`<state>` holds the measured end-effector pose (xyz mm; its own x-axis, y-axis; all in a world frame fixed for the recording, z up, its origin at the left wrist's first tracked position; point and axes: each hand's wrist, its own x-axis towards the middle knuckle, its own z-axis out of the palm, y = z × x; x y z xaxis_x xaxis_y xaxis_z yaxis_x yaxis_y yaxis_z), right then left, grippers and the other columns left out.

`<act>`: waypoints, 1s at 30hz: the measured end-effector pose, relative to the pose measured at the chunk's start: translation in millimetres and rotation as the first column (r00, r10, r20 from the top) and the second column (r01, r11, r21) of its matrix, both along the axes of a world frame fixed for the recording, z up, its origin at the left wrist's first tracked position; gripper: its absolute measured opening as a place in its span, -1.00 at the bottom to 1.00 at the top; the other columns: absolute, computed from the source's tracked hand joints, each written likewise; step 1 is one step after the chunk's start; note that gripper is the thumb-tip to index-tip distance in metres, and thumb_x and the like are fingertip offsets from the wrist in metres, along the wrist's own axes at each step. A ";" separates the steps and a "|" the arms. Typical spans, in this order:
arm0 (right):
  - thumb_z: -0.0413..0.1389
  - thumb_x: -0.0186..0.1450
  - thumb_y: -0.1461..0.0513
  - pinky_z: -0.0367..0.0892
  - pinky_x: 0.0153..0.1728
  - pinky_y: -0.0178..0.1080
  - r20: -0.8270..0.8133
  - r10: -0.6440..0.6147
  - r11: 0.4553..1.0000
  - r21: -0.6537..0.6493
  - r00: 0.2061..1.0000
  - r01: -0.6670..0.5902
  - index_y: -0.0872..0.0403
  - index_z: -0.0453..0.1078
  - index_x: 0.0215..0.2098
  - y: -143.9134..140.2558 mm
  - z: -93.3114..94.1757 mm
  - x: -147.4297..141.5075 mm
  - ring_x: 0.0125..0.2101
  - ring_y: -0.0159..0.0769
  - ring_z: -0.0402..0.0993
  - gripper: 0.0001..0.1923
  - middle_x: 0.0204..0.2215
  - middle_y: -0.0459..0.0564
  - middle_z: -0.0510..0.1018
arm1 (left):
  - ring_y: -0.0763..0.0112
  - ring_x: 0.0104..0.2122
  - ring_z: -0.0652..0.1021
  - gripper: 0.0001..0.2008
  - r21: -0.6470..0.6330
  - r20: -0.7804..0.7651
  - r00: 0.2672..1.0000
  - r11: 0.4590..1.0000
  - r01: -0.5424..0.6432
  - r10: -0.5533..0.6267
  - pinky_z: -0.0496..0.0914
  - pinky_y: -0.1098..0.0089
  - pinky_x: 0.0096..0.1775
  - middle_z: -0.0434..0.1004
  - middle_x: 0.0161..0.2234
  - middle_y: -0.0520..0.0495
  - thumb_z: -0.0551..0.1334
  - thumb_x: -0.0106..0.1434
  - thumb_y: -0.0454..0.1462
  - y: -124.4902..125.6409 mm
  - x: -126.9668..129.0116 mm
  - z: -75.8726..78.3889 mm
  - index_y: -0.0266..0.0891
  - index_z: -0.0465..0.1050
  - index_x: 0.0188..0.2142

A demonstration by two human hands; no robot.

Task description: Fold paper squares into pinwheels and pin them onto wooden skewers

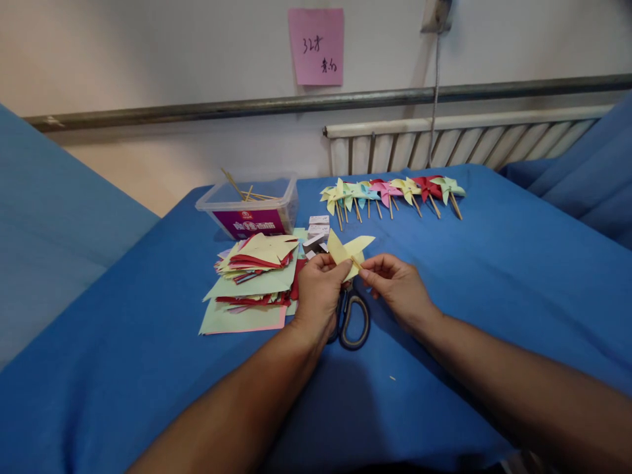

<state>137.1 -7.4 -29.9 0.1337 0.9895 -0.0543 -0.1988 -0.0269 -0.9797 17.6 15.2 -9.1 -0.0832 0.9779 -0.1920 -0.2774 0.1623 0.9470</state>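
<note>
Both hands meet over the scissors [351,320] at the near middle of the blue table [494,263]: left hand [318,293] pinches the yellow paper pinwheel [348,251], right hand [395,284] grips its stick [356,263] just to the right.

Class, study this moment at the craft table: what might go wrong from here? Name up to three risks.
1. The yellow pinwheel is pinched between left hand and right hand; its thin paper blades may crease or tear.
2. The scissors lie directly under the hands, so a wrist might knock them.
3. The paper stack sits loosely beside the left hand; a nudge may scatter it.
</note>
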 end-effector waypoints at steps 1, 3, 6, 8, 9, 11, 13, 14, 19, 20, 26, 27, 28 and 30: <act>0.30 0.03 0.07 0.15 -0.61 -0.36 0.002 0.003 1.000 0.005 1.000 -0.003 0.10 0.42 -0.43 -0.1 -0.7 0.1 -0.62 -0.46 0.26 -0.71 -0.62 -0.16 0.43 | 0.50 -0.55 0.46 -0.63 0.001 0.000 1.000 1.000 0.004 -0.004 0.31 0.48 -0.47 0.52 -0.50 -0.01 0.45 -0.22 -0.28 0.2 0.0 -0.1 -0.33 0.42 -0.39; 0.28 0.07 0.07 0.15 -0.60 -0.36 0.000 0.011 1.000 0.017 1.000 -0.011 0.10 0.42 -0.41 -0.1 -2.3 0.3 -0.62 -0.47 0.25 -0.72 -0.61 -0.16 0.43 | 0.51 -0.55 0.45 -0.63 0.001 0.000 1.000 1.000 0.010 -0.010 0.30 0.48 -0.48 0.51 -0.50 -0.01 0.45 -0.21 -0.27 0.3 -0.2 -0.2 -0.34 0.42 -0.39; 0.26 0.10 0.06 0.15 -0.60 -0.36 -0.002 0.018 0.999 0.029 1.000 -0.018 0.10 0.42 -0.40 -0.1 -4.0 1.0 -0.62 -0.48 0.24 -0.73 -0.60 -0.16 0.43 | 0.51 -0.55 0.45 -0.64 0.006 -0.005 1.000 1.000 0.015 -0.015 0.30 0.49 -0.49 0.52 -0.50 -0.02 0.45 -0.19 -0.27 -0.4 -0.4 0.7 -0.34 0.42 -0.39; 0.27 0.09 0.06 0.15 -0.60 -0.36 -0.003 0.020 0.999 0.027 1.000 -0.020 0.10 0.42 -0.40 -0.1 -3.9 1.3 -0.62 -0.48 0.24 -0.72 -0.61 -0.17 0.43 | 0.51 -0.55 0.45 -0.65 0.010 -0.006 1.000 1.000 0.013 -0.013 0.30 0.49 -0.48 0.52 -0.50 -0.01 0.45 -0.19 -0.27 -1.1 -0.5 1.5 -0.34 0.42 -0.39; 0.27 0.08 0.06 0.15 -0.60 -0.36 -0.002 0.017 1.000 0.023 1.000 -0.017 0.10 0.43 -0.40 -0.1 -3.4 1.3 -0.62 -0.48 0.24 -0.72 -0.61 -0.17 0.42 | 0.51 -0.55 0.45 -0.65 0.009 -0.005 1.000 1.000 0.012 -0.012 0.30 0.49 -0.48 0.51 -0.50 -0.01 0.45 -0.19 -0.27 -1.4 -0.4 1.9 -0.34 0.42 -0.39; 0.29 0.05 0.05 0.16 -0.61 -0.36 0.001 0.008 1.000 0.009 1.000 -0.008 0.10 0.42 -0.41 -0.3 -1.7 1.0 -0.62 -0.47 0.24 -0.70 -0.61 -0.16 0.42 | 0.51 -0.55 0.45 -0.65 0.005 -0.002 1.000 1.000 0.010 -0.010 0.30 0.49 -0.48 0.51 -0.51 0.00 0.45 -0.19 -0.27 -1.7 -0.4 2.3 -0.33 0.41 -0.40; 0.30 0.02 0.05 0.18 -0.62 -0.36 0.009 -0.001 1.000 -0.006 1.000 0.001 0.10 0.42 -0.42 -0.6 0.4 0.5 -0.62 -0.46 0.25 -0.68 -0.62 -0.15 0.43 | 0.51 -0.56 0.45 -0.65 0.005 -0.002 1.000 1.000 0.011 -0.011 0.30 0.49 -0.48 0.51 -0.51 0.00 0.45 -0.19 -0.28 -1.6 -0.3 2.1 -0.33 0.41 -0.40; 0.30 0.02 0.05 0.18 -0.62 -0.36 0.013 -0.003 1.000 -0.011 1.000 0.003 0.11 0.42 -0.43 -0.8 1.4 0.2 -0.62 -0.46 0.25 -0.68 -0.62 -0.15 0.43 | 0.51 -0.56 0.45 -0.65 0.007 -0.001 1.000 1.000 0.014 -0.014 0.30 0.49 -0.48 0.51 -0.51 -0.01 0.45 -0.20 -0.28 -1.5 -0.3 1.9 -0.33 0.41 -0.40; 0.31 -0.01 0.05 0.19 -0.62 -0.36 0.025 -0.018 1.000 -0.016 1.000 0.019 0.11 0.42 -0.45 -2.0 5.2 -0.4 -0.62 -0.45 0.25 -0.68 -0.63 -0.14 0.43 | 0.50 -0.55 0.46 -0.65 0.001 0.007 1.000 1.000 0.011 -0.011 0.31 0.48 -0.47 0.51 -0.51 -0.01 0.45 -0.20 -0.27 -1.1 -0.4 1.5 -0.33 0.41 -0.41; 0.31 -0.02 0.05 0.19 -0.62 -0.36 0.025 -0.022 1.000 -0.016 0.999 0.023 0.10 0.42 -0.45 -2.2 5.7 -0.4 -0.62 -0.45 0.25 -0.68 -0.63 -0.14 0.43 | 0.50 -0.55 0.46 -0.64 -0.003 0.006 1.000 1.000 0.008 -0.008 0.31 0.47 -0.47 0.51 -0.51 -0.01 0.46 -0.20 -0.27 -1.2 -0.5 1.6 -0.33 0.41 -0.41; 0.32 -0.03 0.05 0.19 -0.62 -0.35 0.029 -0.033 0.999 0.002 0.999 0.033 0.10 0.42 -0.46 -2.8 7.0 -0.3 -0.62 -0.44 0.26 -0.67 -0.62 -0.14 0.44 | 0.49 -0.55 0.46 -0.64 -0.010 0.011 1.000 1.000 0.004 -0.004 0.31 0.46 -0.47 0.51 -0.52 0.00 0.47 -0.22 -0.26 -1.7 -0.9 3.1 -0.32 0.41 -0.42; 0.32 -0.03 0.05 0.19 -0.62 -0.34 0.030 -0.035 0.999 0.008 0.999 0.035 0.10 0.42 -0.45 -2.9 7.2 -0.4 -0.62 -0.44 0.26 -0.68 -0.62 -0.14 0.44 | 0.49 -0.55 0.46 -0.64 -0.008 0.010 1.000 1.000 0.005 -0.005 0.31 0.46 -0.47 0.50 -0.52 0.01 0.47 -0.22 -0.26 -1.7 -0.9 3.5 -0.32 0.41 -0.42; 0.32 -0.03 0.05 0.19 -0.62 -0.34 0.032 -0.037 0.999 0.013 0.999 0.037 0.10 0.42 -0.45 -3.0 7.5 -0.6 -0.62 -0.44 0.26 -0.68 -0.62 -0.14 0.44 | 0.49 -0.55 0.46 -0.63 -0.004 0.013 1.000 1.000 0.006 -0.006 0.31 0.46 -0.46 0.51 -0.52 0.01 0.47 -0.22 -0.26 -1.7 -1.0 3.9 -0.32 0.41 -0.43; 0.31 -0.02 0.06 0.19 -0.62 -0.35 0.045 -0.044 0.999 0.020 0.998 0.044 0.10 0.43 -0.44 -3.1 8.1 -1.0 -0.62 -0.44 0.26 -0.69 -0.61 -0.14 0.44 | 0.46 -0.53 0.49 -0.62 0.012 0.017 1.000 1.000 0.004 -0.005 0.34 0.44 -0.43 0.53 -0.50 -0.01 0.47 -0.23 -0.25 -1.6 -1.3 5.1 -0.32 0.42 -0.42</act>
